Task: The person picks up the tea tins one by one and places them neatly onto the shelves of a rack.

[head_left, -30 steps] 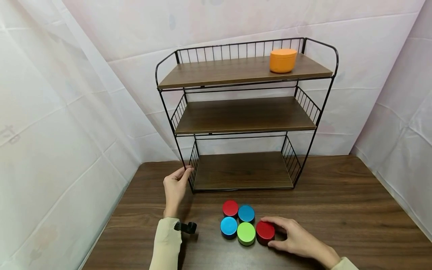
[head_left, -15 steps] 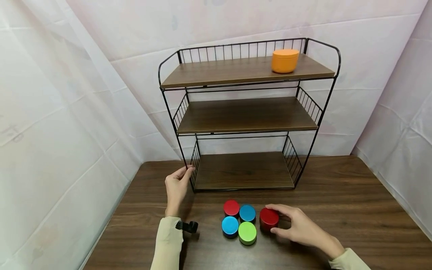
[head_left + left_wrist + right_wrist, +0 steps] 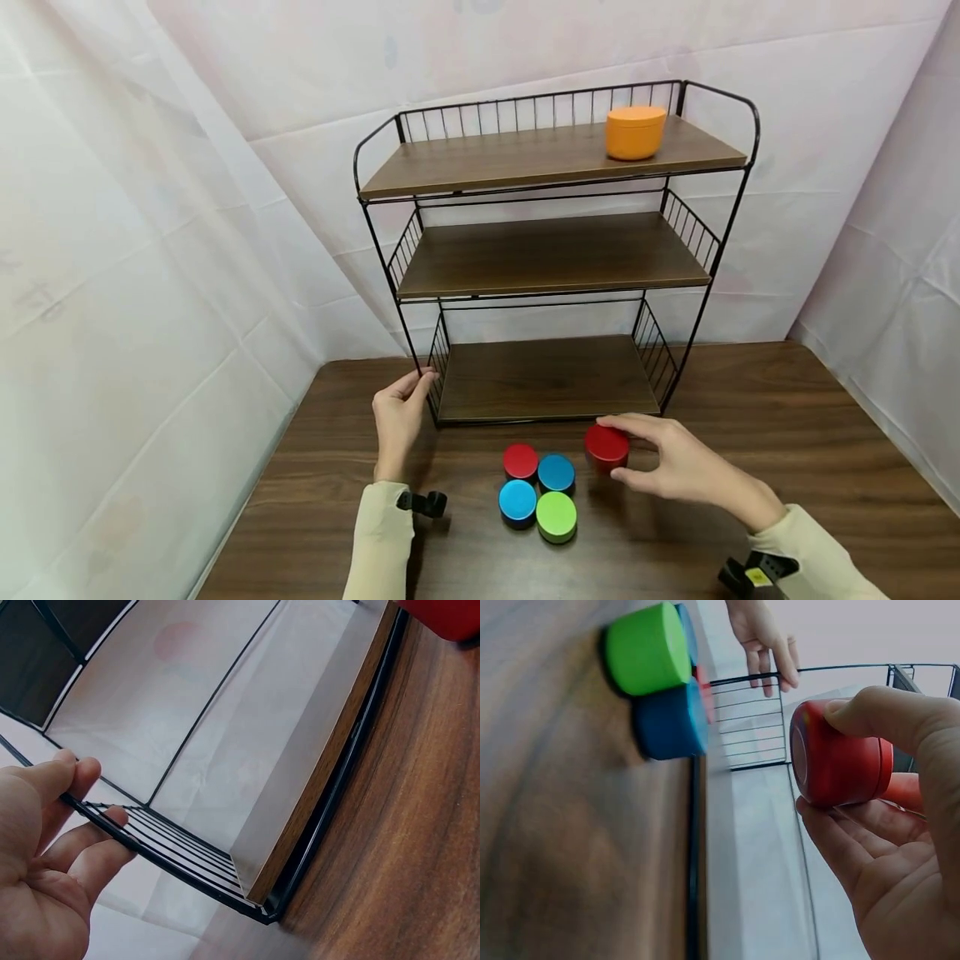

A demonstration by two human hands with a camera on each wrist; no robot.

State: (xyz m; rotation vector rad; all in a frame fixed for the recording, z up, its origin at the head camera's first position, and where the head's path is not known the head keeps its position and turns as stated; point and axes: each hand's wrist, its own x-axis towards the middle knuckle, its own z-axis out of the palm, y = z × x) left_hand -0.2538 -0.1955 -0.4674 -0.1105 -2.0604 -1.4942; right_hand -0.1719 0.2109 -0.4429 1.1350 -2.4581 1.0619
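Observation:
My right hand (image 3: 671,462) grips a round red tin (image 3: 607,447) between thumb and fingers, raised off the table near the front of the rack. In the right wrist view the red tin (image 3: 844,754) is seen from its underside, tilted. My left hand (image 3: 399,417) pinches the left front post of a black wire rack (image 3: 408,333); the left wrist view shows thumb and fingers around the thin bar. Four-sided cluster aside, a red tin (image 3: 521,461), a green tin (image 3: 557,515) and two blue tins (image 3: 557,472) stand close together on the table.
The rack has three brown wooden shelves. An orange oval container (image 3: 635,133) stands on the right of its top shelf (image 3: 495,158). White cloth (image 3: 187,250) hangs behind and at both sides of the wooden table (image 3: 315,467).
My right hand has lifted the red tin off the table and carried it away from the cluster, toward the rack. The left hand stays on the rack's post.

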